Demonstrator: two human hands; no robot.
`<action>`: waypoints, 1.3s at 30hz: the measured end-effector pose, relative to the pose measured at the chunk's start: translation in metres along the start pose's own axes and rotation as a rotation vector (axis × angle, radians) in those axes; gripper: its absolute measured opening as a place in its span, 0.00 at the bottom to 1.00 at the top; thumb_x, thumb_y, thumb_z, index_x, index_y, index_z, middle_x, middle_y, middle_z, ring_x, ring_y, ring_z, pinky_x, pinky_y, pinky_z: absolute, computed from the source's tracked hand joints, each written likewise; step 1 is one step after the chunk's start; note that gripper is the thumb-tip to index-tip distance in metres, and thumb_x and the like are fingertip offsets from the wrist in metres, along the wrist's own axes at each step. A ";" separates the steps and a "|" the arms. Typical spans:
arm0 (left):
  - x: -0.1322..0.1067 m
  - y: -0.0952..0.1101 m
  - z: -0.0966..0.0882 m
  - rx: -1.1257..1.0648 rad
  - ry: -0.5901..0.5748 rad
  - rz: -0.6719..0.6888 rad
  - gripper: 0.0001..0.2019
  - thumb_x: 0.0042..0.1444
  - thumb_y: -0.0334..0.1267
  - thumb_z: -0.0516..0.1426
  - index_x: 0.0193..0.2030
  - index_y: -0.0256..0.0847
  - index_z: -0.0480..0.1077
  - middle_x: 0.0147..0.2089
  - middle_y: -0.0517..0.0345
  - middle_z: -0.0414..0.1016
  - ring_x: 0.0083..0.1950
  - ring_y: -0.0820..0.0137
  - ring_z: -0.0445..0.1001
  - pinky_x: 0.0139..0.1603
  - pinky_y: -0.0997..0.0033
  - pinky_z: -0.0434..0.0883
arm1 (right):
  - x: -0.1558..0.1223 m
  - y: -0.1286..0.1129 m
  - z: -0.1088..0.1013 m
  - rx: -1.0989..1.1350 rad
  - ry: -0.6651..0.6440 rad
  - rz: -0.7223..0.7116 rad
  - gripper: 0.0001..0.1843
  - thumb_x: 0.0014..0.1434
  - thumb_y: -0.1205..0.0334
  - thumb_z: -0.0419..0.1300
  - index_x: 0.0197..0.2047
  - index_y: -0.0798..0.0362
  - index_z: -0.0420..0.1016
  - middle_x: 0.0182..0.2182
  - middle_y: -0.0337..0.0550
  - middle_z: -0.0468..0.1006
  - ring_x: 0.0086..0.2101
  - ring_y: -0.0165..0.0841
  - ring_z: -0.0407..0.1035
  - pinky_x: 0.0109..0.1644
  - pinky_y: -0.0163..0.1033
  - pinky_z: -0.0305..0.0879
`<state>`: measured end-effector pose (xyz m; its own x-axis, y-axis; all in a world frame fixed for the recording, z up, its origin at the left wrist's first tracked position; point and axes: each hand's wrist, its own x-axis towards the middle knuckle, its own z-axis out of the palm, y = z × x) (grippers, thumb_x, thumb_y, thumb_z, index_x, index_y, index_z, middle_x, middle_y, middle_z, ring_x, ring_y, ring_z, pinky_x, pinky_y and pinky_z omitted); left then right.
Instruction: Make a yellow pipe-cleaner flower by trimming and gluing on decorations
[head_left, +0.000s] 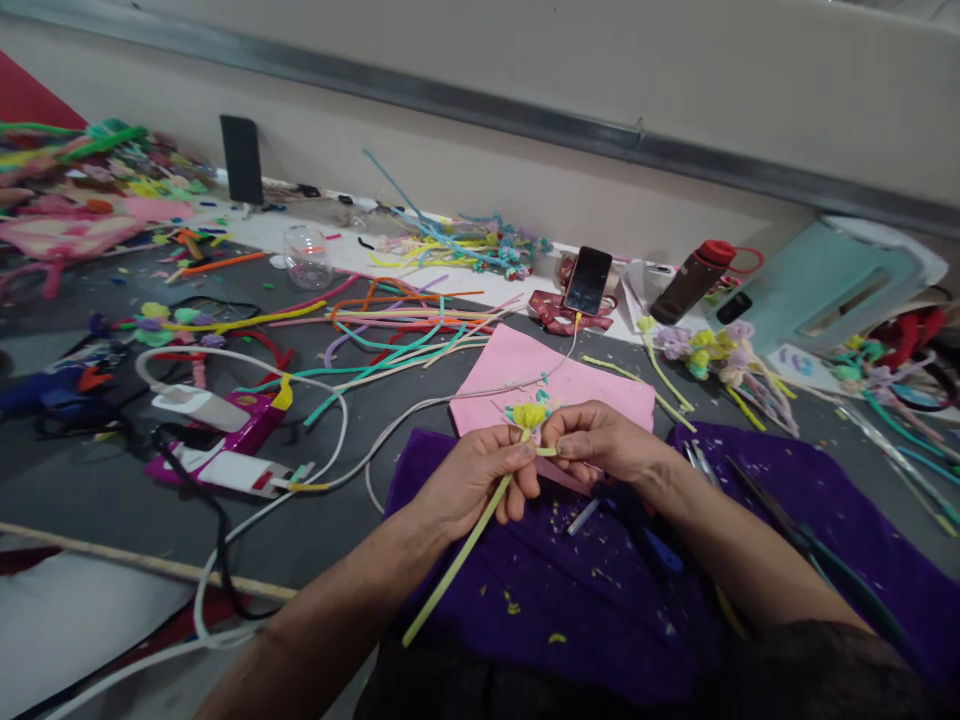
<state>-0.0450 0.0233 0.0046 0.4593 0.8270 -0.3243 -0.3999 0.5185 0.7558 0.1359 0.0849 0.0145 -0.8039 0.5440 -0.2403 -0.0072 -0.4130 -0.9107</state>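
Note:
My left hand (491,468) pinches a pale green pipe cleaner stem (459,562), which slants down to the lower left. At its top sits a small yellow pipe cleaner flower (528,415). Close beside it, my right hand (592,440) has its thumb and fingertips closed on a short pale green piece (546,452) that sticks out sideways from below the flower head. Both hands are over the near edge of a pink sheet (487,375), with teal clippings lying on it. Under my wrists is a dark purple cloth (480,620) with yellow scraps on it.
Scissors (780,510) lie on the cloth at right. A charging cable (420,405) runs across the table from a purple power strip (251,420) to a phone (589,280). Loose pipe cleaners (405,325), a bottle (694,280) and a glue gun (60,385) surround the work area.

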 end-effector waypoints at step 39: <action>0.003 0.001 0.002 0.099 0.164 0.070 0.11 0.51 0.41 0.57 0.25 0.35 0.65 0.18 0.61 0.72 0.11 0.81 0.64 0.09 0.85 0.58 | -0.021 -0.025 0.006 -0.919 0.296 -0.283 0.09 0.54 0.60 0.58 0.38 0.56 0.73 0.30 0.41 0.74 0.29 0.28 0.66 0.32 0.33 0.62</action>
<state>-0.0422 0.0260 0.0054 0.2949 0.8888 -0.3508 -0.3432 0.4411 0.8293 0.1493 0.0788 0.0444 -0.6627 0.7460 0.0647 0.3871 0.4152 -0.8233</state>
